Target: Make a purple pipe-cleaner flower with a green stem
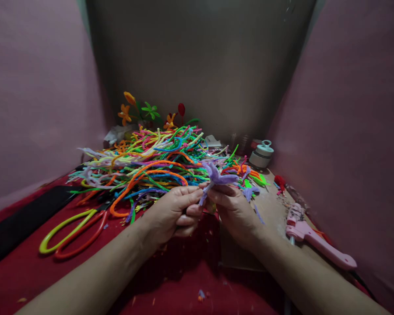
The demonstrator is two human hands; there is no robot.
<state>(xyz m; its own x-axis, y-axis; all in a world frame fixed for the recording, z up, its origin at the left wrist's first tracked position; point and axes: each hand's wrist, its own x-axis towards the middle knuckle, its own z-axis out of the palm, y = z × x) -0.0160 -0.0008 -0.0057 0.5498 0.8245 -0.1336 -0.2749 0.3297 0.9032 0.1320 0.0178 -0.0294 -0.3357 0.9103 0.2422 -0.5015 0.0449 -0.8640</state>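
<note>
Between my two hands is a purple pipe cleaner flower (219,176), its looped petals spread above my fingers and a short stem pointing down to the left. My left hand (184,210) is closed, pinching near the stem with thumb and forefinger. My right hand (233,208) is closed too, with its fingertips on the flower just under the petals. Directly behind the hands lies a large heap of colourful pipe cleaners (160,159). Parts of the stem are hidden by my fingers.
Scissors (74,234) with yellow and red handles lie at left, near a black strip (26,218). A pink glue gun (320,243) rests at right on a board (272,214). Finished pipe cleaner flowers (124,113) stand behind the heap. A white-lidded container (262,155) sits at back right.
</note>
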